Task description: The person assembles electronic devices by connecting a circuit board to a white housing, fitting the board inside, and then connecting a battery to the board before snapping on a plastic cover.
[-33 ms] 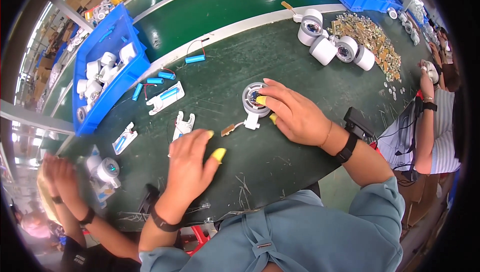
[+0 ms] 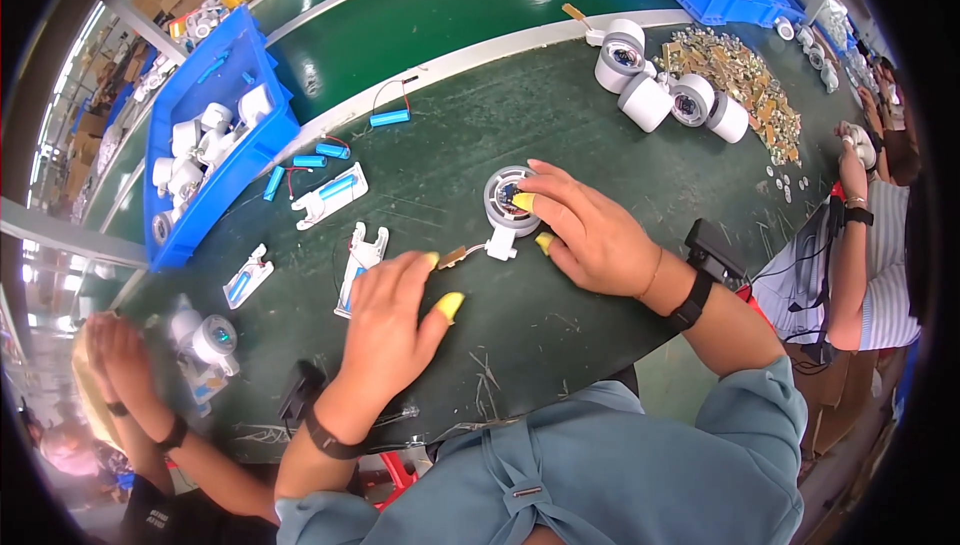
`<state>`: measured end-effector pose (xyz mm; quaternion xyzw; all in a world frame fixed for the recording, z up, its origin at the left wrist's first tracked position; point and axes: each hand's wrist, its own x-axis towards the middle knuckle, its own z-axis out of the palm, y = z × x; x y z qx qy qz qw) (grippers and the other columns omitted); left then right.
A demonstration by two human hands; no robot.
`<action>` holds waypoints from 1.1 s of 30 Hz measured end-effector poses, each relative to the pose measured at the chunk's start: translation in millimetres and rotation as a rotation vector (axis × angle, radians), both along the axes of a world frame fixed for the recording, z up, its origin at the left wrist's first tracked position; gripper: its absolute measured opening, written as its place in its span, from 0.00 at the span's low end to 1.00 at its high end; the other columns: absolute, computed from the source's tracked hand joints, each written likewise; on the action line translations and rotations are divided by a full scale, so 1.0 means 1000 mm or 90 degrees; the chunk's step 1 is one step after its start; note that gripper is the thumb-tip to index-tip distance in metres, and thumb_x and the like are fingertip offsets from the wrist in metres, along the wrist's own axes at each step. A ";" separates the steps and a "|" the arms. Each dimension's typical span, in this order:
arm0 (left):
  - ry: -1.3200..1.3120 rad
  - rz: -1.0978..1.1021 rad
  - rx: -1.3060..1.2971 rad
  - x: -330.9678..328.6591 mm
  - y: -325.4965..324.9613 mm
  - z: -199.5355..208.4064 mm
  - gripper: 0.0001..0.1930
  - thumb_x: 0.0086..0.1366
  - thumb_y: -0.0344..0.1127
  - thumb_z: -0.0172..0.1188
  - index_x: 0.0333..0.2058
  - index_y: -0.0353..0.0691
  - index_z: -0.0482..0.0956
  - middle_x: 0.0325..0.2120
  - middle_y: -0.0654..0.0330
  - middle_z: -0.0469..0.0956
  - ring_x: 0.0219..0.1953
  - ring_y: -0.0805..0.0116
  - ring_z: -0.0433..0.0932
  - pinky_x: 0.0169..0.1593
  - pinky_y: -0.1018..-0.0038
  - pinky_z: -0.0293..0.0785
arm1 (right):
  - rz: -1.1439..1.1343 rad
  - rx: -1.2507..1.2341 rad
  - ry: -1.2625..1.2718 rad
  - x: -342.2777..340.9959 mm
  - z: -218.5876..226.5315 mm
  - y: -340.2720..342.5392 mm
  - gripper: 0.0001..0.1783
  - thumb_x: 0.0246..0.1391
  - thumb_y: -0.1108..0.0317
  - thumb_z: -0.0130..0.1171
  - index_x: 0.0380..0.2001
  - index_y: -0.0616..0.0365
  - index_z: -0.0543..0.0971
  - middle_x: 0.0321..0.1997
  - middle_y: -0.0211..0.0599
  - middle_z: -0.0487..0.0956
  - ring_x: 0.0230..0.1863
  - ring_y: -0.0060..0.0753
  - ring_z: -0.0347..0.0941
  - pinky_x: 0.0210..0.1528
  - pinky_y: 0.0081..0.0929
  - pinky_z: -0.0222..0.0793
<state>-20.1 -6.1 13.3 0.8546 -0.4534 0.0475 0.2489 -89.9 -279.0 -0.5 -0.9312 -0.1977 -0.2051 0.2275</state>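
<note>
A white round housing with a grey rim (image 2: 512, 225) stands in the middle of the table, its inside facing up with a small circuit part and wires showing. My right hand (image 2: 592, 235) grips it from the right, fingertips at the inside of the rim and thumb lower by its side. From its white stem a short wire runs to a small brown circuit board (image 2: 455, 258). My left hand (image 2: 395, 320) holds nothing; its fingers are apart, the index fingertip close to that board. Partly under the left fingers lies a white forked plastic piece (image 2: 371, 248) with a blue battery.
More blue batteries (image 2: 390, 118) and white forked pieces (image 2: 330, 197) lie to the left, beside a blue bin (image 2: 215, 220) of white housings. Several housings (image 2: 646, 103) and a pile of small boards (image 2: 735, 85) sit at the far right. A co-worker's hands (image 2: 125, 365) are at left.
My left hand has shifted slightly right, its index fingertip coming up to the small circuit board. My right hand stays on the housing.
</note>
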 end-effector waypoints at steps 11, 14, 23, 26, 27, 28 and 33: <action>0.405 0.029 -0.140 0.004 -0.018 -0.015 0.24 0.56 0.22 0.63 0.53 0.33 0.71 0.40 0.55 0.79 0.38 0.66 0.79 0.46 0.72 0.75 | -0.051 0.923 0.674 -0.033 0.004 0.068 0.20 0.67 0.64 0.51 0.58 0.62 0.70 0.42 0.32 0.78 0.40 0.22 0.78 0.34 0.18 0.75; 0.364 0.029 -0.150 -0.004 -0.016 -0.014 0.23 0.57 0.21 0.61 0.52 0.34 0.72 0.39 0.55 0.80 0.38 0.63 0.80 0.46 0.71 0.76 | -0.005 1.092 0.756 -0.024 0.003 0.083 0.21 0.67 0.64 0.49 0.60 0.59 0.68 0.43 0.29 0.76 0.38 0.19 0.77 0.36 0.18 0.75; 0.175 0.025 -0.134 -0.004 0.010 0.007 0.19 0.56 0.25 0.63 0.48 0.37 0.77 0.35 0.52 0.83 0.35 0.52 0.80 0.41 0.63 0.77 | -0.058 1.199 0.705 -0.017 -0.005 0.092 0.08 0.66 0.63 0.49 0.39 0.56 0.72 0.32 0.27 0.73 0.28 0.19 0.71 0.30 0.20 0.72; 0.170 0.217 -0.135 0.044 0.032 0.007 0.13 0.59 0.26 0.60 0.44 0.32 0.79 0.35 0.48 0.81 0.34 0.56 0.81 0.41 0.67 0.77 | -0.072 1.159 0.725 -0.020 -0.001 0.092 0.10 0.67 0.63 0.48 0.40 0.58 0.72 0.32 0.28 0.73 0.30 0.22 0.74 0.32 0.23 0.75; 0.136 0.238 -0.122 0.057 0.039 0.005 0.14 0.58 0.26 0.60 0.44 0.32 0.79 0.33 0.49 0.81 0.33 0.57 0.81 0.40 0.67 0.76 | -0.069 1.145 0.728 -0.021 0.000 0.092 0.10 0.67 0.62 0.48 0.42 0.57 0.72 0.34 0.30 0.74 0.32 0.24 0.76 0.33 0.24 0.76; 0.112 0.245 -0.095 0.069 0.047 -0.005 0.13 0.58 0.25 0.60 0.43 0.32 0.79 0.31 0.51 0.81 0.32 0.58 0.80 0.39 0.68 0.76 | -0.064 1.129 0.731 -0.020 0.001 0.093 0.10 0.68 0.62 0.48 0.43 0.57 0.71 0.36 0.31 0.76 0.34 0.27 0.78 0.35 0.25 0.78; 0.287 0.280 -0.003 0.078 0.042 -0.012 0.09 0.59 0.24 0.60 0.40 0.31 0.80 0.26 0.63 0.79 0.28 0.78 0.73 0.34 0.80 0.71 | -0.061 1.055 0.761 -0.016 0.003 0.096 0.11 0.68 0.64 0.45 0.44 0.60 0.70 0.41 0.38 0.77 0.38 0.32 0.80 0.39 0.28 0.80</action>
